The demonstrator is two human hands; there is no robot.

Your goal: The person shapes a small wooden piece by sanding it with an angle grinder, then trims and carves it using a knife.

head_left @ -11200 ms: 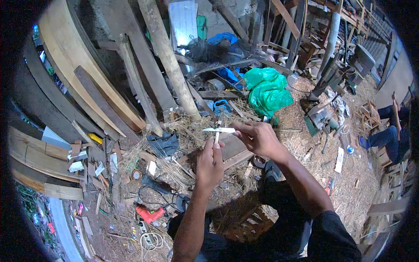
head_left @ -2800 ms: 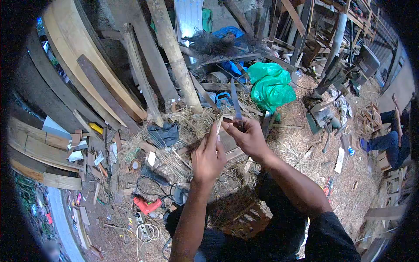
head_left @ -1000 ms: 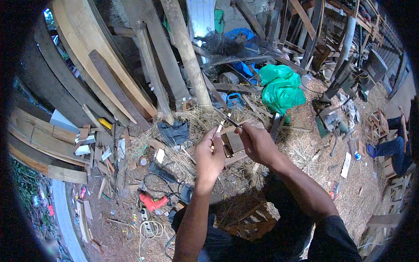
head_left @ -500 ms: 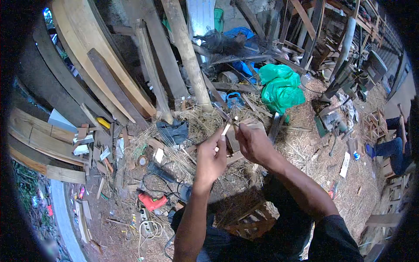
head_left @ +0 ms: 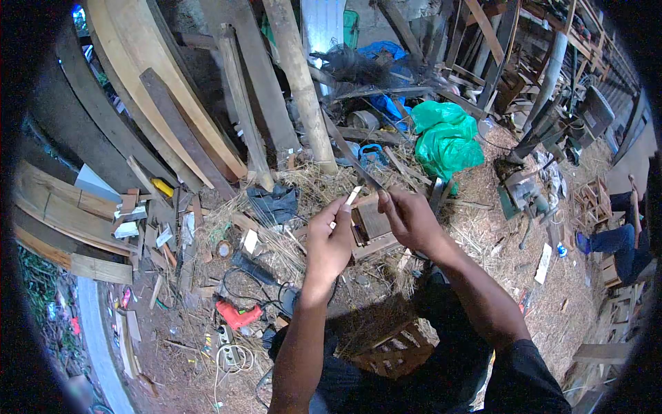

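My left hand (head_left: 327,241) is closed on a thin, pale wooden stick (head_left: 353,195), whose tip sticks out above the thumb. My right hand (head_left: 412,221) grips one end of a long, narrow, dark blade (head_left: 352,157) that slants away up and to the left; its handle is hidden in the fist. The blade passes just beyond the stick's tip, and I cannot tell whether they touch. Below and between the hands is a wooden box-like piece (head_left: 374,222), partly covered by them.
A red power drill (head_left: 238,314) and a power strip (head_left: 229,348) with cords lie on the littered ground at left. Boards (head_left: 172,90) lean behind. A green plastic bag (head_left: 448,138) lies ahead, a machine (head_left: 527,186) stands right, and another person's leg (head_left: 614,239) shows far right.
My right hand has shifted right, away from the stick, drawing the blade with it. My left hand still holds the stick, slightly lower left. The view has tilted slightly.
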